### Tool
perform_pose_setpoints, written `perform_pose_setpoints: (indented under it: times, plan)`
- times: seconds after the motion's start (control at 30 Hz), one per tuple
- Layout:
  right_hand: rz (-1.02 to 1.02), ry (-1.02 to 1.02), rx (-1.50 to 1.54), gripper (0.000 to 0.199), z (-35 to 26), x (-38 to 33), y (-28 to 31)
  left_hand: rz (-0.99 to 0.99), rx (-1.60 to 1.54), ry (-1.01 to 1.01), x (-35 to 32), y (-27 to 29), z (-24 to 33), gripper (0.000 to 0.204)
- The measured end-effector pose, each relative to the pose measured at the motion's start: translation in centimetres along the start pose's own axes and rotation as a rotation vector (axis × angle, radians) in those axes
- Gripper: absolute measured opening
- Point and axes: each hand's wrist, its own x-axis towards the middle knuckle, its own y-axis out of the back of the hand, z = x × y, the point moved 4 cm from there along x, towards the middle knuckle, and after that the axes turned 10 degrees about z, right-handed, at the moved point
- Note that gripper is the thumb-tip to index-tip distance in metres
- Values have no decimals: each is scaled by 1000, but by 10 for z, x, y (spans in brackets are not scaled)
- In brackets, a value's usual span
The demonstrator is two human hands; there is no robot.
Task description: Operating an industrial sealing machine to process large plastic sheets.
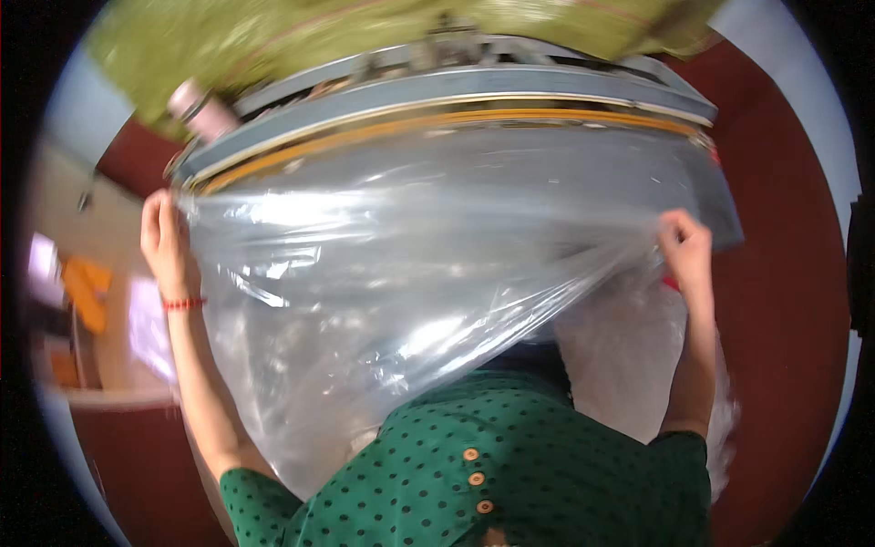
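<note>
A wide sheet of clear plastic film (365, 264) is stretched between my two hands, shiny and creased, hanging down toward my body. My left hand (164, 232) pinches its far left corner, close to the left end of a long grey-blue metal machine (428, 91). On the other side, my right hand (685, 242) has its fingers closed on the film's right edge, and folds run from there down to the left. An orange strip (437, 119) runs along the machine's near side, just beyond the film. More film hangs below my right forearm.
A pink bottle (205, 111) stands at the machine's left end. Yellow-green sheeting (301, 36) lies behind the machine. Dark red floor (775, 273) shows at the right. Blurred orange and pale items are at the far left.
</note>
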Motion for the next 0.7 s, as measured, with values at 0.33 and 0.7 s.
perform_pose_setpoints:
  times: [0.33, 0.7]
  plan:
    - [650, -272, 165, 19, 141, 48, 94, -406, 19, 247, -75, -149, -113, 16]
    - [294, -858, 616, 43, 173, 26, 77, -311, -41, 416, -91, -145, -141, 14]
